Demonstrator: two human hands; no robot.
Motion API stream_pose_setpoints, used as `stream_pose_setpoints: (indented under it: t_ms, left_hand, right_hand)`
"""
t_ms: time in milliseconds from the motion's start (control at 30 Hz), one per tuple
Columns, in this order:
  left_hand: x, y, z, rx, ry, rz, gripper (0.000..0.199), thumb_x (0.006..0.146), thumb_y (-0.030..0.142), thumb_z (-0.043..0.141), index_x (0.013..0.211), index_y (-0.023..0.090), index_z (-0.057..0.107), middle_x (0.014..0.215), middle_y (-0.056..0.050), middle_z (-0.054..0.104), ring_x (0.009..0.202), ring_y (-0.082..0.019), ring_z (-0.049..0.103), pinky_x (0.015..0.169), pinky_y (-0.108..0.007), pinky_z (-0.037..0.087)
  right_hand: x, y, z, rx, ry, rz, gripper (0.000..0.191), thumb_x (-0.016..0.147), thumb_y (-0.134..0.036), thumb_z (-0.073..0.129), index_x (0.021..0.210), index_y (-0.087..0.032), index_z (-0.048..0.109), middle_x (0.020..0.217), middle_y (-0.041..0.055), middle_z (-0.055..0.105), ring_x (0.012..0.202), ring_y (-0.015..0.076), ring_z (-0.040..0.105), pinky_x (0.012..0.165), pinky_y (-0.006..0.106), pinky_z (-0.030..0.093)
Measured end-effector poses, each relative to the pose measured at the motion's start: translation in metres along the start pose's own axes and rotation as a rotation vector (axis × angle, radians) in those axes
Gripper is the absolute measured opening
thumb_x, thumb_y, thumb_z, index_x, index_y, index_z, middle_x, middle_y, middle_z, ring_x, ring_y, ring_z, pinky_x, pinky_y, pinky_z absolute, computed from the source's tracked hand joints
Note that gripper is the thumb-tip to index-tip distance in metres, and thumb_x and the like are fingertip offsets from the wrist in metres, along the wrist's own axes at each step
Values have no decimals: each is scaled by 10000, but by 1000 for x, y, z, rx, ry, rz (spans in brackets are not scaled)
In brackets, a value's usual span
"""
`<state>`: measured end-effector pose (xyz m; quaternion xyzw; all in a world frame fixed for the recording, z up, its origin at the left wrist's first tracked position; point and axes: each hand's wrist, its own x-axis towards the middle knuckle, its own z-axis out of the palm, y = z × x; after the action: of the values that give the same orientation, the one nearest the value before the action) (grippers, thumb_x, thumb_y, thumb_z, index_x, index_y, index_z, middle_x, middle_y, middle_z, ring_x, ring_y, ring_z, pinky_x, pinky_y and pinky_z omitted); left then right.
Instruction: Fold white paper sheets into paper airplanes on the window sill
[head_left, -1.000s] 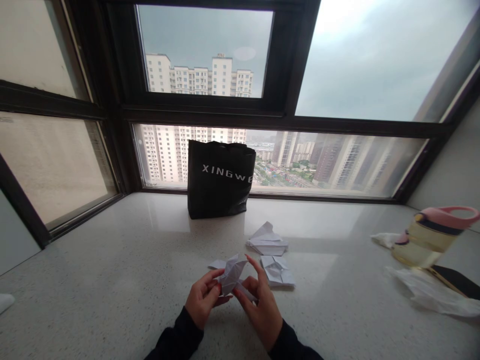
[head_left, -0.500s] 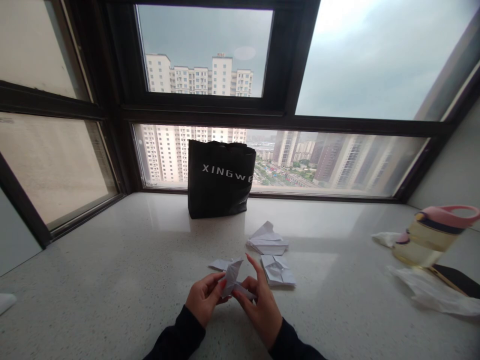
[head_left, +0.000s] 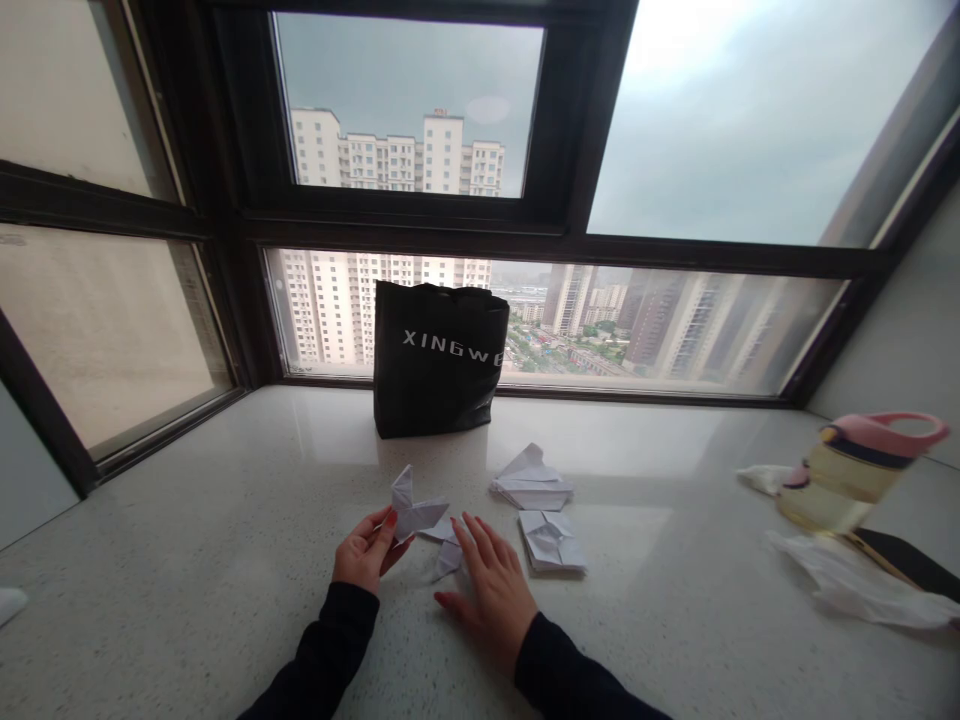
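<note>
A white folded-paper piece (head_left: 414, 510) with pointed flaps is pinched in my left hand (head_left: 364, 550), raised a little above the counter. My right hand (head_left: 491, 592) has its fingers stretched out, palm down, and holds nothing. Beside its fingertips lies another white folded paper (head_left: 448, 557), partly hidden by the hand. Just right of my right hand is a square stack of folded paper (head_left: 553, 541). Behind that stack sits a pile of pointed folded papers (head_left: 532, 480).
A black bag (head_left: 441, 360) stands by the window at the back of the speckled counter (head_left: 187, 560). On the right are a pink-lidded bottle (head_left: 855, 475), a crumpled plastic wrapper (head_left: 855, 585) and a dark phone-like object (head_left: 911, 562). A white object (head_left: 10, 604) lies far left.
Both hands were on the folded paper together. My left hand has carried it left and away, while my right hand has let go and flattened out near the paper on the counter.
</note>
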<state>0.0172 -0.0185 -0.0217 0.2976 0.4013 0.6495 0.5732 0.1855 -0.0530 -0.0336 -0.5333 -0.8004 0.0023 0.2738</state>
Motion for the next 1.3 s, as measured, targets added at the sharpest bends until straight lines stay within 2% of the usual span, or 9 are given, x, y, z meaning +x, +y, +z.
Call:
stream_pose_setpoints:
  t_ms: [133,267,467,600,767,900,1033,1200,1300]
  left_hand:
    - [-1,-2,2,-6,-2,-13,320,528,235,726,799,107,614,593,-24,672,552,-138,632,563,-211,539]
    - [1,-1,0,-11,12,-15,282,547,204,717,792,114,611,576,-10,666,556,-135,632,556,-209,542]
    - [3,-2,0,2,20,-30,264,559,179,710,794,113,610,576,-13,665,543,-137,633,527,-200,542]
    - [2,-4,1,16,18,-39,272,560,184,709,803,108,612,581,-25,668,543,-145,635,521,-205,541]
    - [1,-3,1,23,15,-44,261,570,179,703,804,109,615,598,-29,672,556,-142,634,546,-216,543]
    - [1,-2,1,22,11,-50,240,581,168,695,798,107,612,603,-29,672,557,-140,632,551,-219,544]
    - [1,-3,1,22,12,-63,219,588,147,689,788,104,609,597,-32,669,558,-141,633,557,-228,548]
    - [1,-1,0,26,24,-82,203,598,127,681,786,107,610,615,-34,669,573,-151,638,599,-262,549]
    - [0,0,1,27,22,-94,218,596,136,684,797,111,604,613,-30,668,585,-156,640,617,-269,544]
  right_hand:
    - [1,-4,-2,19,-99,-31,349,699,-458,516,966,-232,526,1137,66,510,1096,272,365,930,473,158]
    - [-1,-11,-12,132,-94,-34,114,744,-290,499,815,-215,547,983,43,580,947,212,461,820,363,312]
    - [-2,-5,-14,84,-151,-80,610,576,7,422,1151,-199,416,1151,28,496,886,194,438,780,296,316]
    - [-2,-3,-13,-10,-252,-131,610,577,-54,479,1120,-328,441,1122,-15,494,846,210,419,760,310,298]
    - [-3,-6,-13,-1,-247,-110,625,546,-63,508,1125,-288,441,1020,44,475,828,207,413,747,297,326]
    - [-3,-6,-14,72,-153,-35,637,482,15,453,1087,-184,461,951,78,452,838,210,420,742,302,367]
    - [0,-3,-12,209,-3,60,452,536,32,435,937,-165,505,875,66,459,828,195,452,747,310,398]
    - [5,-1,-19,366,193,99,30,666,-148,555,676,-175,546,743,31,455,619,153,472,540,264,427]
    - [4,-5,-26,470,393,96,168,695,-286,568,575,-172,539,749,33,447,571,129,441,469,242,383]
